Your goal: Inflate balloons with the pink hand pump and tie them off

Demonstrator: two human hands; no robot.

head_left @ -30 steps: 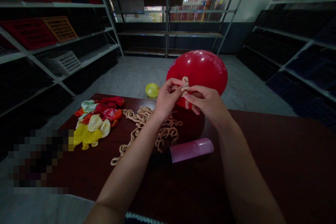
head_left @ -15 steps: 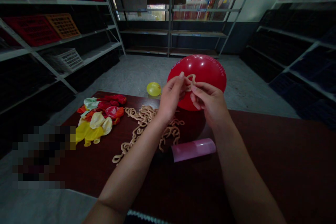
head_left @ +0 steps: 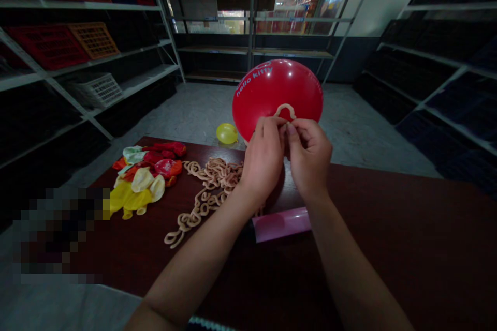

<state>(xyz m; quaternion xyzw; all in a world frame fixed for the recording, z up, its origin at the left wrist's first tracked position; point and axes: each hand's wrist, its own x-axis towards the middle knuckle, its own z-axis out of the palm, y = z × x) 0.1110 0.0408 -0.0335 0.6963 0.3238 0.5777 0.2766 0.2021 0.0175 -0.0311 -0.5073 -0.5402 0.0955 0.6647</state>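
Red balloon [head_left: 272, 95] shifted L vs. prev. frame, print [head_left: 254, 81] now upper-L; neck hidden, long axis unclear. L hand [head_left: 266, 154] & R hand [head_left: 311, 158]: fingers pinching tan cord [head_left: 286, 107], loop arching up, in front of balloon, over table [head_left: 411, 222].

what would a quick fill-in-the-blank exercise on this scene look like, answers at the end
The tan strand in the left hand and right hand shows against a big balloon coloured ____.
Print on that balloon reads "hello ____".
The small inflated balloon is coloured ____.
In the picture, the flat balloons lie to the ____ of the loose strands.

Missing words: red; kitty; yellow; left.
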